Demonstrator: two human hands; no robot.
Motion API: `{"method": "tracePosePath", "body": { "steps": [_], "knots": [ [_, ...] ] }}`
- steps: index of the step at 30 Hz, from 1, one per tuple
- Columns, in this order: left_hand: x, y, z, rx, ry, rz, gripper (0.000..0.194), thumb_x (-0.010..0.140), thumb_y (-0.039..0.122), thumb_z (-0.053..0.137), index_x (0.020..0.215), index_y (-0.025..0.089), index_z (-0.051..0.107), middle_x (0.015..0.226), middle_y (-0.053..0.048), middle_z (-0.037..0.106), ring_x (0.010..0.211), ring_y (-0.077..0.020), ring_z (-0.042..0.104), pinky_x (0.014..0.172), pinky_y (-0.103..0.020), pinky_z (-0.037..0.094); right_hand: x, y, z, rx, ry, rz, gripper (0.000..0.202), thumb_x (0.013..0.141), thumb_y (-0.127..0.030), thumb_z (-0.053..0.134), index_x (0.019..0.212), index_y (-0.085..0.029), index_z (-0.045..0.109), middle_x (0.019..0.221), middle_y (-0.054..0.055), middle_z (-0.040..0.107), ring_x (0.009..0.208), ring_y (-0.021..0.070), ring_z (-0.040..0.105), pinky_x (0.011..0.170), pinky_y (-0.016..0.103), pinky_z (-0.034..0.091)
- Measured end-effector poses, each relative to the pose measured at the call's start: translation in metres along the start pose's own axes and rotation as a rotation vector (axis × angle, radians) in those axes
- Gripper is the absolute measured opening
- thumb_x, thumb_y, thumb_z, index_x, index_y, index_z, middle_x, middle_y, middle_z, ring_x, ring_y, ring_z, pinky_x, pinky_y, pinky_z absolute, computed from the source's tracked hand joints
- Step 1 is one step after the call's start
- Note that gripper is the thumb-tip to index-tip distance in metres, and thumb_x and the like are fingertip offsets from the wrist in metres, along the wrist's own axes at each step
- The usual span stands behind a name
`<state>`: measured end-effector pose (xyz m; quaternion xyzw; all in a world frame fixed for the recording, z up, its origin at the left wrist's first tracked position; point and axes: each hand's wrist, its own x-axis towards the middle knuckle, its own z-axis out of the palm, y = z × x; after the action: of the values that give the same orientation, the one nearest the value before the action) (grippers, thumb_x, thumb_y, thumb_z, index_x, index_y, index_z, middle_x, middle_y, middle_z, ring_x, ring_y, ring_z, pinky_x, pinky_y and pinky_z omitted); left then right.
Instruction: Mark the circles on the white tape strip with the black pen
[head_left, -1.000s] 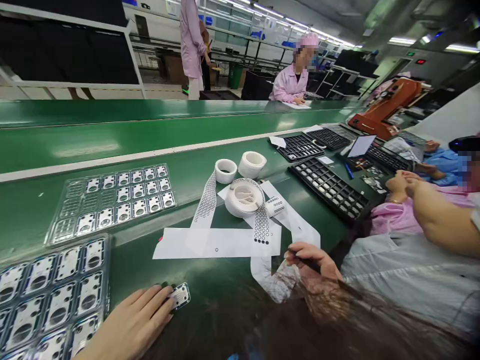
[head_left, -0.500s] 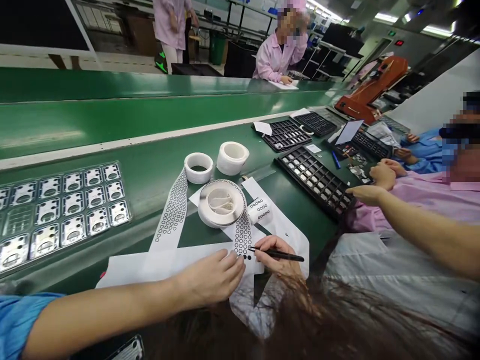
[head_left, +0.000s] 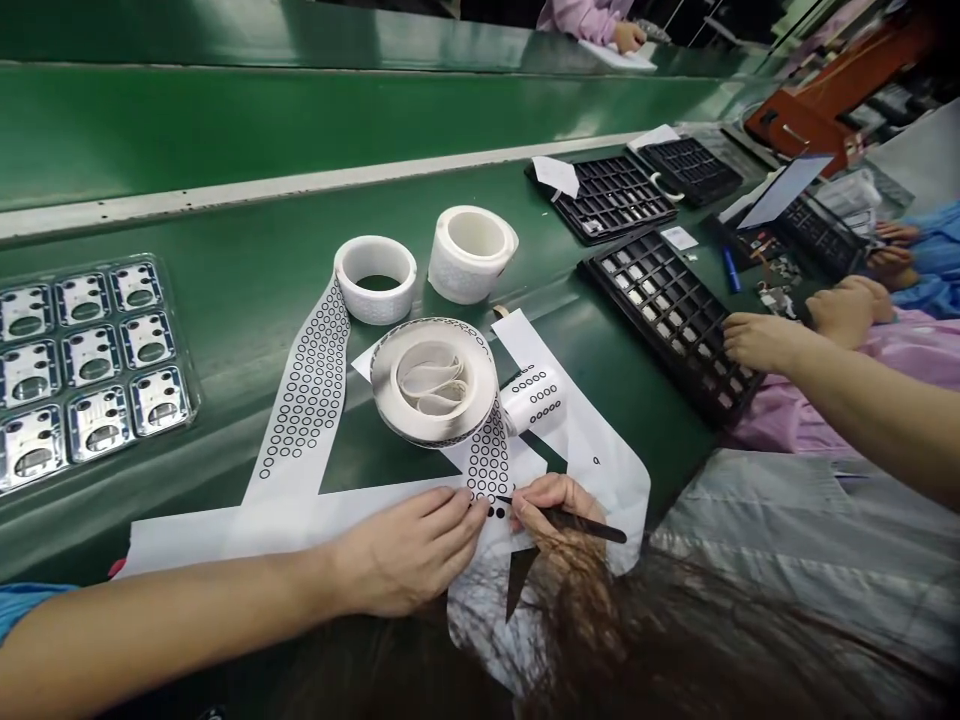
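Risk we see at lower centre: our right hand (head_left: 551, 505) grips tweezers (head_left: 570, 520) at the ring strip (head_left: 489, 462), our flat open left hand (head_left: 409, 548) pins it, and a slip could crease the rings.

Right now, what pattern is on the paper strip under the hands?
Rows of small black rings on the white strip, clearest in the head view.

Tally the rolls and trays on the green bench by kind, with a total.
White rolls: 3
Black trays: 4
Clear trays of metal plates: 1
Total: 8
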<state>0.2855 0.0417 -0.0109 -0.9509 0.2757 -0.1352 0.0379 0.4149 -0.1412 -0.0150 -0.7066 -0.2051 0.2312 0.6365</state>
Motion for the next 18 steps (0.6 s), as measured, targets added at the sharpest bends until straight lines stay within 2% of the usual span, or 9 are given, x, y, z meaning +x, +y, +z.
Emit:
{"method": "tracePosePath", "body": {
  "steps": [3, 8, 13, 18],
  "knots": [
    [-0.0003, 0.0040, 0.0062, -0.032, -0.015, -0.027, 0.040, 0.094, 0.033, 0.046, 0.125, 0.013, 0.062, 0.138, -0.012, 0.059, 0.123, -0.0260, 0.056, 0.104, -0.036, 0.050, -0.0002, -0.0043, 0.0022, -0.025, 0.017, 0.054, 0.014, 0.082, -0.020, 0.070, 0.072, -0.027, 0.063, 0.067, -0.001, 0.063, 0.060, 0.0110, 0.063, 0.057, 0.038, 0.049],
    [-0.0012, 0.0071, 0.0119, -0.086, -0.010, -0.030, 0.040, 0.093, 0.030, 0.048, 0.125, 0.010, 0.062, 0.138, -0.014, 0.058, 0.124, -0.0287, 0.056, 0.103, -0.038, 0.048, 0.0020, -0.0083, 0.0030, -0.033, -0.002, 0.082, 0.017, 0.082, -0.020, 0.070, 0.068, -0.026, 0.061, 0.065, -0.002, 0.064, 0.058, 0.0111, 0.063, 0.058, 0.037, 0.050],
    [-0.0007, 0.0045, 0.0091, -0.090, 0.002, -0.031, 0.040, 0.092, 0.030, 0.049, 0.124, 0.010, 0.062, 0.137, -0.015, 0.059, 0.123, -0.0288, 0.055, 0.102, -0.038, 0.047, 0.0040, -0.0103, 0.0019, -0.043, 0.002, 0.066, 0.016, 0.080, -0.020, 0.072, 0.069, -0.026, 0.061, 0.067, -0.003, 0.064, 0.057, 0.0110, 0.065, 0.055, 0.033, 0.051],
    [0.0013, 0.0008, 0.0034, -0.062, -0.003, -0.023, 0.039, 0.094, 0.028, 0.042, 0.124, 0.011, 0.061, 0.137, -0.012, 0.059, 0.122, -0.0265, 0.055, 0.101, -0.038, 0.044, 0.0035, -0.0100, 0.0032, -0.051, 0.028, 0.027, 0.018, 0.080, -0.023, 0.072, 0.069, -0.023, 0.058, 0.067, -0.005, 0.063, 0.054, 0.0109, 0.065, 0.052, 0.027, 0.053]
  ]
}}
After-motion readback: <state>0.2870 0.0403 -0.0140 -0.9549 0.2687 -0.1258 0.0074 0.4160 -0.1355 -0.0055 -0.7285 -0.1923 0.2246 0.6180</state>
